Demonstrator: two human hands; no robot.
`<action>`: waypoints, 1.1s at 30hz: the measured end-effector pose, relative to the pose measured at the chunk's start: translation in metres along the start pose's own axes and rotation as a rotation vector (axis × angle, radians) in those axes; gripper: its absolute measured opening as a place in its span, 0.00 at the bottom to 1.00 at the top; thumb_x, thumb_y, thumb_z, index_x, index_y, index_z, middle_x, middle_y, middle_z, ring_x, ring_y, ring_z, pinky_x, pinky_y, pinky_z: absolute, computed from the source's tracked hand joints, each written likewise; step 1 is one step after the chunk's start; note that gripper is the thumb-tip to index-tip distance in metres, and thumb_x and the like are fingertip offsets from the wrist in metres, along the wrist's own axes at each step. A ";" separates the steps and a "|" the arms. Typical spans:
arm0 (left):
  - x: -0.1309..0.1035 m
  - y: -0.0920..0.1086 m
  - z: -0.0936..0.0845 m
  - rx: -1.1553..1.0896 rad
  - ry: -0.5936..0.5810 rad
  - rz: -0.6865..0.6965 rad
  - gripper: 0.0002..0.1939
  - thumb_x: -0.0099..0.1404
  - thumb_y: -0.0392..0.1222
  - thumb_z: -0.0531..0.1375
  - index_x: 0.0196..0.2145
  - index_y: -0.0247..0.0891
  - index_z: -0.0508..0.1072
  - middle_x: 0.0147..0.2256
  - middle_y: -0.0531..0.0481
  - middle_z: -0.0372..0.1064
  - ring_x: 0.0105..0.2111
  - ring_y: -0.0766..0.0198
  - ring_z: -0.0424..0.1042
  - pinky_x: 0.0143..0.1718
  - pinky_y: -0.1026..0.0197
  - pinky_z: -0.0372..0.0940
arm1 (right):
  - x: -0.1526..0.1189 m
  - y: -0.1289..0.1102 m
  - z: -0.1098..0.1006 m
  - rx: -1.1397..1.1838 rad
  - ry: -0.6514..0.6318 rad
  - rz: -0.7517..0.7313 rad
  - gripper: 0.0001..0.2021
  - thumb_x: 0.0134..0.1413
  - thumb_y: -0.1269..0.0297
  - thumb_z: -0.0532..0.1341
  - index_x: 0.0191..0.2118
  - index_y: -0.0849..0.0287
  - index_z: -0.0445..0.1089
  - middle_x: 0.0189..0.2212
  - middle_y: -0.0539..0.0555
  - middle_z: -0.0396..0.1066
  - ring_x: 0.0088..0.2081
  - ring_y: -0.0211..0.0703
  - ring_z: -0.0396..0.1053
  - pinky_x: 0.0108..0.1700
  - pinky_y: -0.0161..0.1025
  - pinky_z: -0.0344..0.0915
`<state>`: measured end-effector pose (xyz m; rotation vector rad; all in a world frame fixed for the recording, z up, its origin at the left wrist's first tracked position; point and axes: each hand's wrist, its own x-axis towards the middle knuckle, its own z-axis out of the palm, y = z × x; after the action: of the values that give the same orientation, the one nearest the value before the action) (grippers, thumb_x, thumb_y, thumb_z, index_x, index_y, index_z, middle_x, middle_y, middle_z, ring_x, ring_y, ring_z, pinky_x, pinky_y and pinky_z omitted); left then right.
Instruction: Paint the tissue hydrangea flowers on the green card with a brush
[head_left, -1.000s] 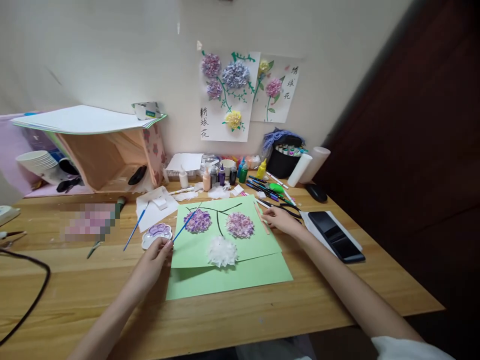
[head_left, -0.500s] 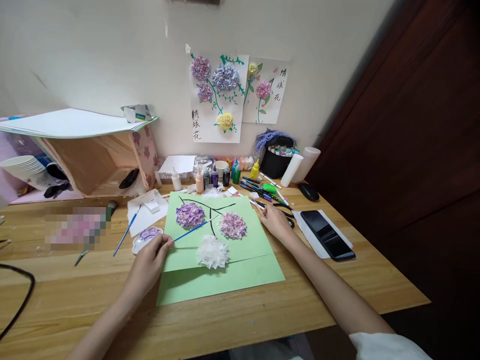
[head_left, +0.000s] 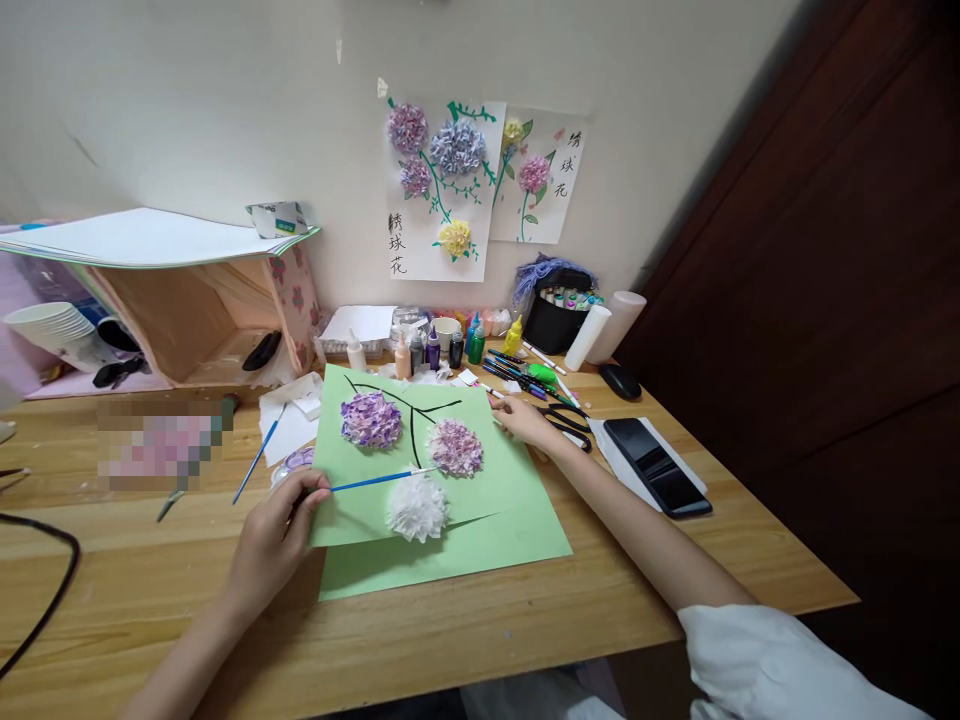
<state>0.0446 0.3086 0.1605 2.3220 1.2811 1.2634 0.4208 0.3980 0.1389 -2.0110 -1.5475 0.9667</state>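
Note:
My left hand [head_left: 281, 525] is closed on a blue paintbrush [head_left: 375, 481] and the left edge of the upper green sheet [head_left: 367, 380]. My right hand [head_left: 525, 422] pinches that sheet's right edge. Black painted stems run over the sheet, with a purple paper flower [head_left: 371, 419] at left, a pink and purple one [head_left: 455, 447] at right and a white one [head_left: 418, 506] below. The brush lies across, its tip between the two right-hand and lower flowers. Beneath is another green sheet [head_left: 450, 568], its front part showing.
Paint bottles [head_left: 433, 352] stand along the wall behind. Pens [head_left: 514, 375], black scissors [head_left: 574, 425] and a phone [head_left: 656, 468] lie at right. A second brush [head_left: 259, 453] rests on white paper at left, by a partly hidden palette [head_left: 294, 463]. Flower pictures [head_left: 442, 200] hang on the wall.
The upper green sheet has shifted left and its back edge looks raised, with both hands moving along. The brush now lies flatter across it. The view has shifted slightly.

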 end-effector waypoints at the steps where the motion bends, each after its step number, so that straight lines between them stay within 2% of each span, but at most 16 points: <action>1: 0.002 0.002 -0.002 0.002 0.007 0.045 0.05 0.68 0.40 0.54 0.34 0.42 0.69 0.30 0.53 0.70 0.30 0.66 0.71 0.32 0.68 0.65 | 0.006 -0.002 0.000 0.044 -0.021 0.021 0.17 0.63 0.59 0.60 0.54 0.60 0.67 0.52 0.58 0.69 0.49 0.47 0.71 0.49 0.50 0.72; 5: 0.009 0.007 -0.010 0.012 0.030 0.134 0.05 0.68 0.38 0.54 0.35 0.42 0.68 0.30 0.53 0.69 0.31 0.66 0.71 0.32 0.68 0.64 | 0.023 -0.005 0.000 0.218 -0.078 0.041 0.18 0.63 0.59 0.60 0.55 0.60 0.66 0.52 0.58 0.69 0.49 0.48 0.71 0.49 0.51 0.72; 9: 0.017 0.007 -0.008 -0.010 0.057 0.013 0.06 0.68 0.42 0.54 0.33 0.42 0.68 0.29 0.53 0.69 0.28 0.65 0.68 0.29 0.66 0.62 | 0.025 -0.001 -0.011 0.405 -0.062 -0.054 0.18 0.63 0.59 0.60 0.55 0.60 0.66 0.52 0.58 0.69 0.49 0.47 0.71 0.49 0.51 0.72; 11: 0.023 0.005 -0.002 -0.043 0.038 -0.096 0.09 0.68 0.46 0.54 0.32 0.41 0.68 0.29 0.53 0.68 0.27 0.64 0.66 0.28 0.65 0.61 | 0.024 0.000 -0.024 0.506 0.009 -0.138 0.16 0.63 0.58 0.60 0.52 0.61 0.68 0.49 0.57 0.71 0.46 0.45 0.72 0.47 0.48 0.73; 13: 0.031 0.003 0.009 -0.084 -0.004 -0.178 0.11 0.67 0.48 0.53 0.31 0.41 0.68 0.28 0.53 0.67 0.27 0.64 0.65 0.28 0.64 0.60 | 0.023 0.000 -0.040 0.601 0.120 -0.226 0.14 0.60 0.55 0.62 0.45 0.60 0.69 0.41 0.53 0.73 0.39 0.41 0.73 0.42 0.42 0.72; 15: 0.043 0.002 0.022 -0.105 -0.027 -0.205 0.12 0.68 0.49 0.53 0.31 0.41 0.68 0.27 0.53 0.66 0.27 0.64 0.65 0.29 0.63 0.60 | 0.022 -0.001 -0.055 0.684 0.252 -0.311 0.15 0.53 0.50 0.65 0.37 0.56 0.67 0.32 0.48 0.73 0.33 0.39 0.72 0.36 0.36 0.70; 18: 0.067 0.000 0.042 -0.123 -0.017 -0.207 0.11 0.68 0.49 0.53 0.33 0.41 0.67 0.28 0.53 0.67 0.29 0.63 0.66 0.32 0.63 0.61 | 0.018 -0.002 -0.073 0.767 0.437 -0.415 0.20 0.45 0.44 0.65 0.34 0.52 0.62 0.27 0.45 0.71 0.29 0.38 0.70 0.30 0.33 0.66; 22: 0.095 0.001 0.061 -0.155 -0.003 -0.183 0.11 0.68 0.49 0.53 0.34 0.40 0.68 0.29 0.52 0.67 0.30 0.62 0.67 0.34 0.61 0.62 | 0.011 0.001 -0.086 0.782 0.622 -0.473 0.20 0.45 0.42 0.62 0.35 0.52 0.59 0.26 0.46 0.70 0.27 0.39 0.69 0.28 0.34 0.63; 24: 0.102 0.001 0.066 -0.181 0.000 -0.157 0.12 0.68 0.50 0.53 0.34 0.40 0.68 0.33 0.49 0.70 0.36 0.59 0.70 0.39 0.60 0.64 | 0.007 0.003 -0.094 0.758 0.683 -0.480 0.20 0.47 0.42 0.60 0.35 0.52 0.59 0.26 0.47 0.71 0.28 0.41 0.69 0.29 0.35 0.64; 28: 0.100 -0.002 0.069 -0.213 0.013 -0.127 0.13 0.68 0.52 0.54 0.33 0.40 0.69 0.47 0.42 0.69 0.53 0.54 0.66 0.54 0.52 0.62 | -0.005 0.008 -0.115 0.675 0.757 -0.469 0.18 0.51 0.45 0.60 0.36 0.54 0.61 0.31 0.52 0.74 0.34 0.44 0.72 0.34 0.37 0.65; 30: 0.095 -0.007 0.068 -0.215 0.032 -0.144 0.14 0.67 0.53 0.54 0.33 0.40 0.70 0.48 0.41 0.67 0.54 0.54 0.65 0.55 0.51 0.62 | -0.010 0.012 -0.125 0.639 0.769 -0.440 0.17 0.52 0.46 0.59 0.36 0.54 0.63 0.32 0.54 0.75 0.36 0.46 0.72 0.36 0.37 0.66; 33: 0.086 -0.013 0.065 -0.214 0.055 -0.179 0.15 0.67 0.54 0.54 0.33 0.40 0.69 0.46 0.41 0.66 0.52 0.54 0.66 0.50 0.52 0.65 | -0.015 0.022 -0.139 0.604 0.744 -0.353 0.18 0.51 0.45 0.61 0.37 0.55 0.65 0.30 0.53 0.75 0.32 0.45 0.72 0.34 0.38 0.66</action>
<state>0.1091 0.3962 0.1639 1.9925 1.2693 1.3406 0.5360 0.3889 0.2202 -1.3631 -0.9813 0.3884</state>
